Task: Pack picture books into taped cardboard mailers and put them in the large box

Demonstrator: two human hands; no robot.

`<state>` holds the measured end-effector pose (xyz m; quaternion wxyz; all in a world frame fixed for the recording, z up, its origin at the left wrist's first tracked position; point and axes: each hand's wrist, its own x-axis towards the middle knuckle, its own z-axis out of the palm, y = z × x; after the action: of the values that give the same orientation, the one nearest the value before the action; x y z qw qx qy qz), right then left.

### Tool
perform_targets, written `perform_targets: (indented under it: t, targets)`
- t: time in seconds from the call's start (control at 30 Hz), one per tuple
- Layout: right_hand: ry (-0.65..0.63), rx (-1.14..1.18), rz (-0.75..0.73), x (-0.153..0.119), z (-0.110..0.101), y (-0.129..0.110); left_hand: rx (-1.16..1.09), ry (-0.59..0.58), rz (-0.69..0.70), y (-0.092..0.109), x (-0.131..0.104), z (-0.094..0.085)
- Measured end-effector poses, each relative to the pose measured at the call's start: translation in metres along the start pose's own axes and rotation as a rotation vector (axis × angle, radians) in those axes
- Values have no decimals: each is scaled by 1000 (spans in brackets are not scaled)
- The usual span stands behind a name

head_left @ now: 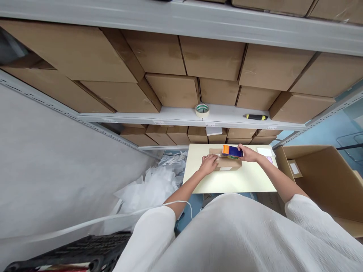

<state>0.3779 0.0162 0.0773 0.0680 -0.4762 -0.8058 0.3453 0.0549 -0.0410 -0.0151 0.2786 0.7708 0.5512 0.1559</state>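
Note:
A small brown cardboard box [230,163] with a white label on its near side lies on a pale yellow tabletop [204,185]. My right hand [246,153] is wrapped round the end of a blue and orange tape dispenser [235,151], which sits over the top of the box. At the box's left end, my left hand [209,164] grips it, fingers curled over the top edge. A shiny bit of clear tape shows between the left fingertips and the dispenser.
Shelves packed with cardboard boxes [212,56] rise ahead. A masking tape roll [202,110] and a yellow-black utility knife [255,117] lie on one shelf. A large open carton [326,181] stands right of the table, and white plastic packaging [159,185] is heaped left.

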Motion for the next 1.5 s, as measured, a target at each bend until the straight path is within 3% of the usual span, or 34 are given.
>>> perform_targets:
  t: [0.2, 0.37, 0.53, 0.67, 0.83, 1.1, 1.33, 1.5]
  targets:
    - [16, 54, -4, -4, 4, 8, -591, 195, -245, 5, 30, -10]
    - [43, 84, -23, -7, 5, 8, -1001, 133, -435, 27, 48, -10]
    - [31, 118, -2, -10, 6, 6, -1089, 125, -476, 45, 60, -9]
    - [9, 139, 3, -9, 9, 5, -1028, 192, -449, 45, 63, -9]
    - [-24, 51, -46, -1, 8, 0, -885, 262, -435, 33, 56, -12]
    - [-118, 17, -81, 10, 5, -16, -945, 305, -442, 11, 47, -13]
    - [-101, -67, -43, 6, -7, -10, -1005, 426, -509, -45, 25, -34]
    - [-93, -126, -32, 8, -10, -8, -1010, 440, -530, -66, 14, -30]
